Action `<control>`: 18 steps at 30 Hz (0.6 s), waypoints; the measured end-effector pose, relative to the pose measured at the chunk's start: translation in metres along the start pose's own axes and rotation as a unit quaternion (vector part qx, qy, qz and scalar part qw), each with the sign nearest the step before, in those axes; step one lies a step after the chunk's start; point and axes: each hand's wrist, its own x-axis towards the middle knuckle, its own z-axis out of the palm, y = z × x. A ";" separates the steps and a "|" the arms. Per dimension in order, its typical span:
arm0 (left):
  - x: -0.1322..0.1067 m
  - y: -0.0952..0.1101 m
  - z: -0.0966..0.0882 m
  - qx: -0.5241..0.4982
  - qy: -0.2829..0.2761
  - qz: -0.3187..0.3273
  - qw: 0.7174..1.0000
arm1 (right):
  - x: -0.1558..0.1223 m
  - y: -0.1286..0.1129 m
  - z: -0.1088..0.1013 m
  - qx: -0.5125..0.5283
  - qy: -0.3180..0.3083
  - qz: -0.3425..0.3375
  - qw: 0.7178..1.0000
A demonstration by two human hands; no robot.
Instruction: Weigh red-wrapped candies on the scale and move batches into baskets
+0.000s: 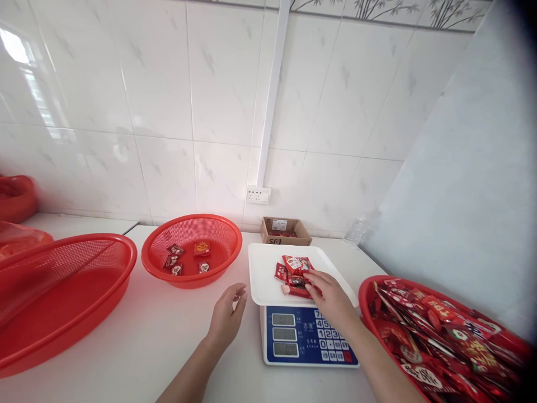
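A blue-and-white digital scale [308, 336] stands on the white counter, with a white tray [264, 274] on top. Several red snack packets [293, 273] lie on the tray. My right hand [329, 296] rests on the tray's near right part, fingers curled onto the packets. My left hand [229, 313] hovers over the counter just left of the scale, fingers loosely apart, holding nothing.
A round red mesh basket [192, 246] with several small packets sits behind my left hand. A larger red basket [62, 291] is at far left. A red basket heaped with red packets [440, 336] is at right. A small cardboard box [286, 230] and a wall socket [258, 195] are behind.
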 end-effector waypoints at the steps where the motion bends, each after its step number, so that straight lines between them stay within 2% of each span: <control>1: 0.000 0.000 0.000 0.001 -0.002 -0.001 1.000 | -0.001 -0.004 0.000 0.003 -0.010 -0.024 1.000; 3: 0.000 0.001 0.000 0.001 -0.006 -0.006 1.000 | -0.003 -0.011 -0.001 0.006 -0.040 -0.045 0.998; 5: 0.000 0.001 -0.001 -0.001 -0.009 -0.010 1.000 | -0.005 -0.016 -0.002 0.006 -0.053 -0.038 0.998; 11: -0.001 0.002 -0.001 -0.005 -0.008 -0.014 1.000 | -0.005 -0.009 -0.005 0.014 -0.017 -0.027 0.999; 14: 0.000 0.001 0.000 -0.003 -0.002 -0.007 1.000 | -0.003 0.002 -0.003 -0.008 -0.005 0.029 1.000; 18: 0.000 0.000 0.000 0.002 0.005 -0.002 1.000 | 0.000 0.013 -0.002 -0.039 -0.058 0.101 0.992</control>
